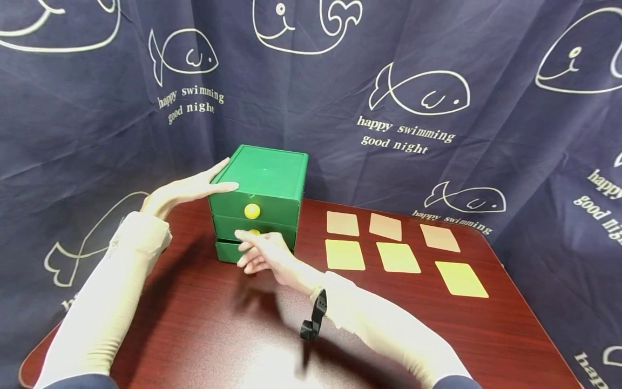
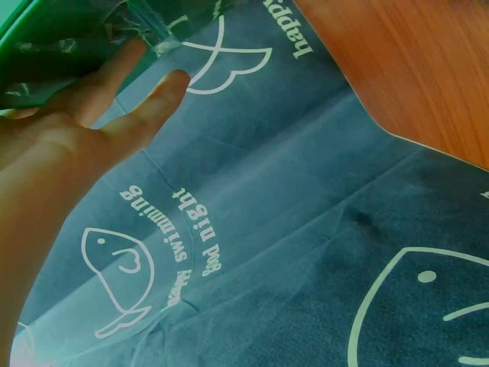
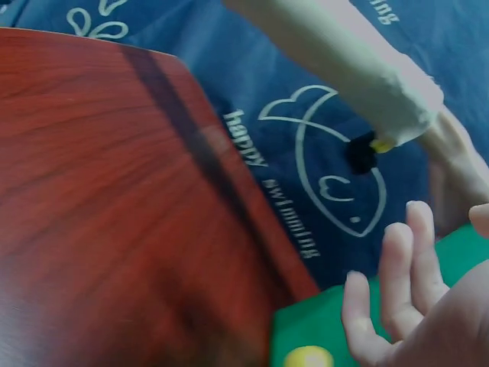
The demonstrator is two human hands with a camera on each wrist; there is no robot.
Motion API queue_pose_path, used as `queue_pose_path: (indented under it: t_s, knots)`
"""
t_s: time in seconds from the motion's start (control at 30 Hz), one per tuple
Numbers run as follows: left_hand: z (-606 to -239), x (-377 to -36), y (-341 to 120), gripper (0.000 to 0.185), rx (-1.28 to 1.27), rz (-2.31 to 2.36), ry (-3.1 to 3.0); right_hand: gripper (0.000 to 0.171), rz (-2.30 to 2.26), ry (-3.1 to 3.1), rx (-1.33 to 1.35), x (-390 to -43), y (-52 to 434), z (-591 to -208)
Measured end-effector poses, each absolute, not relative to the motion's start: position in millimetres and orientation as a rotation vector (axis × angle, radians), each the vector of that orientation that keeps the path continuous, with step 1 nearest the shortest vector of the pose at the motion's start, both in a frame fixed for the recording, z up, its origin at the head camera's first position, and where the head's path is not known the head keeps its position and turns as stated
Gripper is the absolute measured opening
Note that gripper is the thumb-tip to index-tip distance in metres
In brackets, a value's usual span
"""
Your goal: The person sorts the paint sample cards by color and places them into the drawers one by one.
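A green three-drawer box point(image 1: 264, 170) with yellow knobs stands on the table. My left hand point(image 1: 189, 189) rests on its top left edge, thumb over the top; in the left wrist view, the left hand's fingers point(image 2: 141, 115) are extended by the green side. My right hand point(image 1: 269, 256) is at the front of the lower drawers, fingers loosely bent, nothing seen between them. It partly hides the middle knob point(image 1: 255, 232) and the bottom drawer point(image 1: 227, 252), which has a dark gap above it. The right wrist view shows a yellow knob point(image 3: 309, 358) beside the fingers.
On the table point(image 1: 204, 324), to the right of the box, lie two rows of square cards: pale pink cards point(image 1: 342, 223) behind and yellow cards point(image 1: 345, 254) in front. A dark blue curtain point(image 1: 311, 97) with white fish drawings hangs around the back and sides.
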State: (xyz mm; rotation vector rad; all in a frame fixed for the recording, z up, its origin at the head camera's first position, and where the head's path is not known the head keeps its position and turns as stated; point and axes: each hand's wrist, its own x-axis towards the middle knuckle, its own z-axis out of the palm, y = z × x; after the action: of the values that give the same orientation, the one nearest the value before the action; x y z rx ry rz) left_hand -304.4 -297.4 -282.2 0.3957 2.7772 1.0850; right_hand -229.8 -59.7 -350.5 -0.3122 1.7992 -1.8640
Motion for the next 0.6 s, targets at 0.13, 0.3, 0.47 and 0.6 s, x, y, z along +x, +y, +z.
queue_pose_path:
  t_s: [0.13, 0.3, 0.47, 0.6]
  knots:
    - [-283, -305, -297, 0.09, 0.392, 1.081, 2.783, 0.043, -1.821, 1.78, -0.255, -229, -59, -368]
    - [-284, -305, -297, 0.09, 0.396, 1.106, 2.775, 0.062, -1.901, 1.773, -0.165, -235, -66, -378]
    - [-283, -305, -297, 0.09, 0.407, 1.111, 2.779, 0.058, -2.004, 1.785, -0.086, -239, -74, -380]
    - [-284, -304, -298, 0.09, 0.41, 1.123, 2.777, 0.048, -2.054, 1.824, -0.066, -240, -79, -384]
